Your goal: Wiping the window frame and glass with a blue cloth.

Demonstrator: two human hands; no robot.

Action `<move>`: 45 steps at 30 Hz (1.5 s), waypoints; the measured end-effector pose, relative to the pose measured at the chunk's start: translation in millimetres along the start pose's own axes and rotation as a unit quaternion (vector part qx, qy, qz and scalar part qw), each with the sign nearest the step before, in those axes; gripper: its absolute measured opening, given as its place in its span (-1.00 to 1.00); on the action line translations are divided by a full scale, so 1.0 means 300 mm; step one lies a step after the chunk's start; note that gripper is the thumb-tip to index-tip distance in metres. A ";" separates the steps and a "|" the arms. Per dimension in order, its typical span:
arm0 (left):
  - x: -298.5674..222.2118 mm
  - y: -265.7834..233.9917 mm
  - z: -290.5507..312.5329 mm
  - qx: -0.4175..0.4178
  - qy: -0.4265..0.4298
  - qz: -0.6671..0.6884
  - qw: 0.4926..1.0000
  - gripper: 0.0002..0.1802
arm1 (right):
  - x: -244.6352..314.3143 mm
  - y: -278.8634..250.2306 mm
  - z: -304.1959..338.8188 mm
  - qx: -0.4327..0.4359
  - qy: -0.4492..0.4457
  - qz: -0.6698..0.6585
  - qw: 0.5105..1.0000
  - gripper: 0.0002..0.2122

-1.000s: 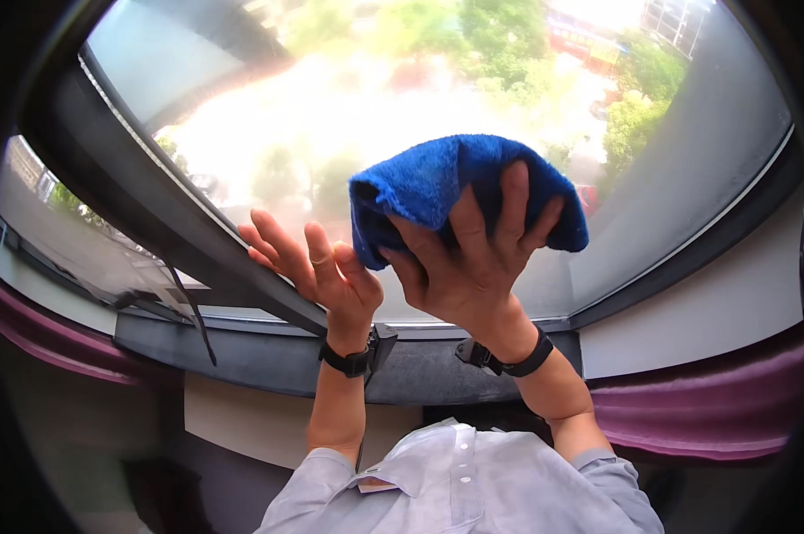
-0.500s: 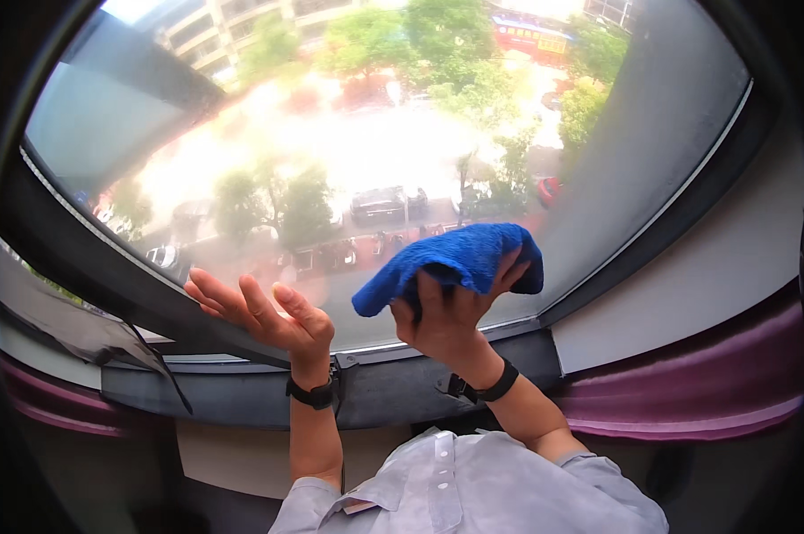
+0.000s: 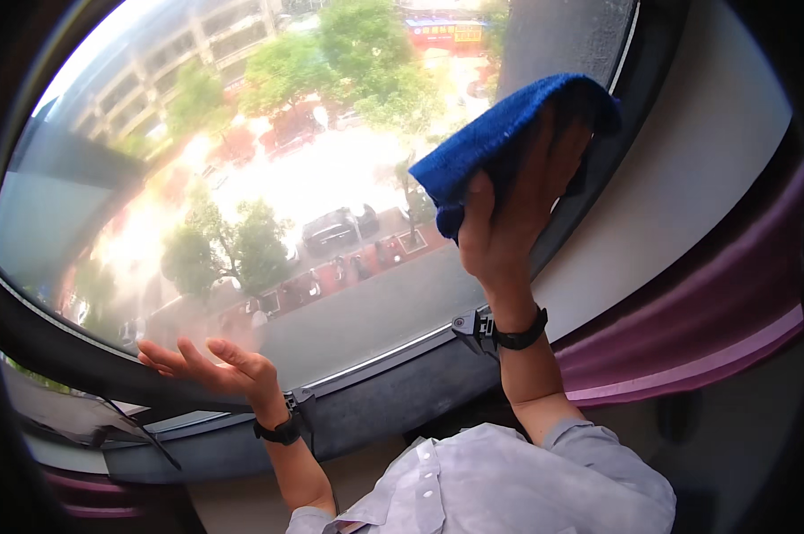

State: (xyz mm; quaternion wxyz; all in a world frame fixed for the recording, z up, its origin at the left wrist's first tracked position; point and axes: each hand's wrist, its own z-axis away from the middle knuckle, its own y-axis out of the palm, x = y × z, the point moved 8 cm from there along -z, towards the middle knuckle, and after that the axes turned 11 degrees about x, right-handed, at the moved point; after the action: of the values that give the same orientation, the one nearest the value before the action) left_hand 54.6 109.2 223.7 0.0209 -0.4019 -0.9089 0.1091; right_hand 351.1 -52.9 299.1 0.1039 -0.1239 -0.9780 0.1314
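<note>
In my right hand [image 3: 513, 218] is a folded blue cloth [image 3: 487, 142], spread under my fingers at the upper right of the window pane [image 3: 357, 311], close to the dark frame. Part of the cloth lies in shadow behind the fingers. My left hand [image 3: 219, 368] is at the lower left, palm turned upward with the fingers apart and nothing in it. Its fingertips are near the lower left of the frame; whether they touch it I cannot tell. Each wrist has a black band [image 3: 522, 329] with a small device on it.
A dark window frame [image 3: 402, 383] runs along the bottom and right of the glass. Purple curtains [image 3: 687, 311] hang at the right, beside a pale wall panel [image 3: 669, 196]. Through the pane show trees [image 3: 228, 245], a dark car [image 3: 331, 230] and a building.
My right hand has moved up and to the right with the blue cloth, from the lower pane toward the right frame. My left hand appears lower and farther left; the whole view has tilted.
</note>
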 end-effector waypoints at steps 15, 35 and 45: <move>-0.015 -0.013 -0.014 0.000 0.041 -0.036 0.998 -0.58 | 0.036 -0.087 -0.291 -0.057 -0.148 0.110 0.981 -0.26; 0.002 -0.003 0.018 0.008 0.038 -0.042 0.998 -0.58 | -0.302 0.284 1.029 0.204 0.211 -0.076 0.953 -0.24; -0.016 -0.010 0.000 -0.002 0.014 -0.029 0.999 -0.66 | -0.187 0.239 1.094 0.173 0.216 -0.025 0.961 -0.36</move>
State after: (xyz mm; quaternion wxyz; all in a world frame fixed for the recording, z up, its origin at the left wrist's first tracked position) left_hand 55.8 103.6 224.5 0.0357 -0.3766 -0.9202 0.1006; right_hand 342.2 -77.1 -40.5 0.3362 -0.1051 -0.8973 0.2661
